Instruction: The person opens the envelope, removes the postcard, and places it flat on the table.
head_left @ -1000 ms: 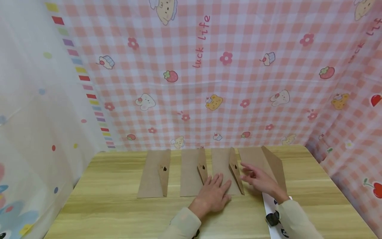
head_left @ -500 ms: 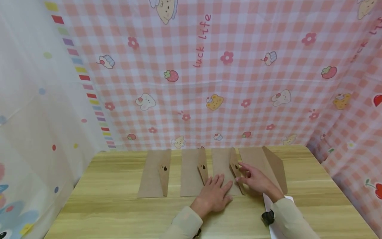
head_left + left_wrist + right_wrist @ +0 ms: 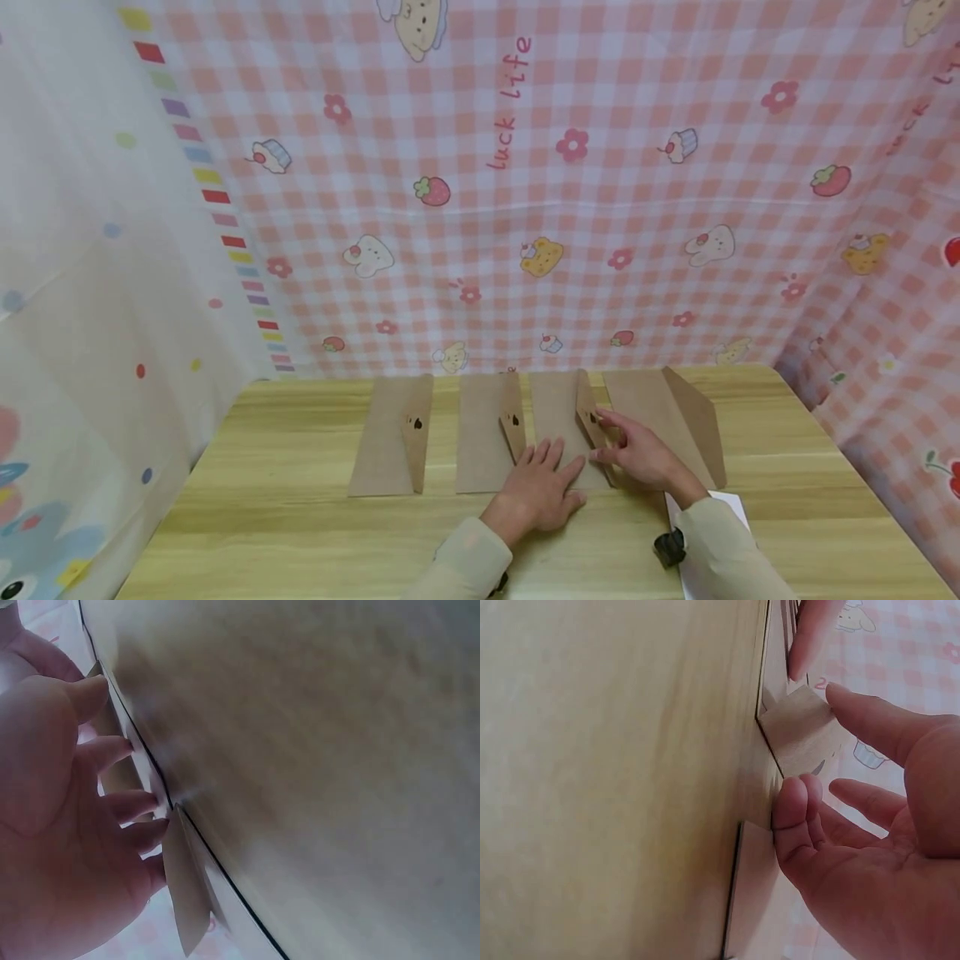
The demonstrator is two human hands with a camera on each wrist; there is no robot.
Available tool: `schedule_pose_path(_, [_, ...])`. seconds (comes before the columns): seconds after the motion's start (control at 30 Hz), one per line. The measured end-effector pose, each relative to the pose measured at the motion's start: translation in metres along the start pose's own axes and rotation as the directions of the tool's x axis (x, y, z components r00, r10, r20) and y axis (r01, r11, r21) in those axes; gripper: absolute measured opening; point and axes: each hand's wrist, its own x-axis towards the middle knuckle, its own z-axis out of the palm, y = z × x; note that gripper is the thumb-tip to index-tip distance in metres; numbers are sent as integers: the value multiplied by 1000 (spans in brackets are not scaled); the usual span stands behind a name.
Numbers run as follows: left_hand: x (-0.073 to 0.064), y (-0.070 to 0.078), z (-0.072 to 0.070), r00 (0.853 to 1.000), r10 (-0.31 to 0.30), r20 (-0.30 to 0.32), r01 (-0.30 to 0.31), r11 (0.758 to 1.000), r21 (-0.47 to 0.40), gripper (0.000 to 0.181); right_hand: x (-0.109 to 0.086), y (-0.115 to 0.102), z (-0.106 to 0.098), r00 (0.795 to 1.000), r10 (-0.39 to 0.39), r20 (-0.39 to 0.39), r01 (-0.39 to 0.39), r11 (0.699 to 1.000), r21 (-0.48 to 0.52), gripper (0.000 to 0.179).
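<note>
Several brown kraft-paper envelopes stand in a row on the table in the head view. My left hand (image 3: 538, 493) rests with fingers spread on the lower part of the third envelope (image 3: 553, 412) from the left. That envelope's flap (image 3: 587, 404), printed with a small dark mark, is folded partly over and stands up. My right hand (image 3: 641, 450) is at the flap's right side, with the index fingertip and thumb touching it. In the right wrist view the thumb presses against the flap (image 3: 799, 724), while other fingers are bent beside it.
The first envelope (image 3: 386, 437) and second envelope (image 3: 480, 433) lie to the left, flaps folded over. The rightmost envelope (image 3: 648, 404) has its flap spread open. A white sheet (image 3: 731, 504) lies under the right sleeve. Patterned cloth (image 3: 480, 208) hangs behind the table.
My right hand has moved left from beside the third envelope until its fingers meet the flap. My left hand stays on the envelope.
</note>
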Motion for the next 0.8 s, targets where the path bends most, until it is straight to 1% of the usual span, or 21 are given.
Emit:
schedule_pose_path(0.07, [1,0,1,1000,-7,18,7,1000,-3,57,0,0,0,1000,0,5,0,1000,-8,73])
schedule_pose_path(0.2, [2,0,1,999,-14,38,14,1000,-12,57,-1,0,0,1000,16,12,-16,1000,14,73])
schedule_pose_path(0.43, [2,2,0,999,-10,36,9,1000,11,57,-1,1,-3,1000,4,12,-5,999,35,74])
schedule_pose_path(0.57, [2,3,0,999,-8,37,7,1000,20,57,0,3,-4,1000,25,14,-26,999,42,74])
schedule_pose_path(0.8, [2,4,0,999,-9,31,7,999,45,58,-1,4,-4,1000,22,17,-23,998,59,72])
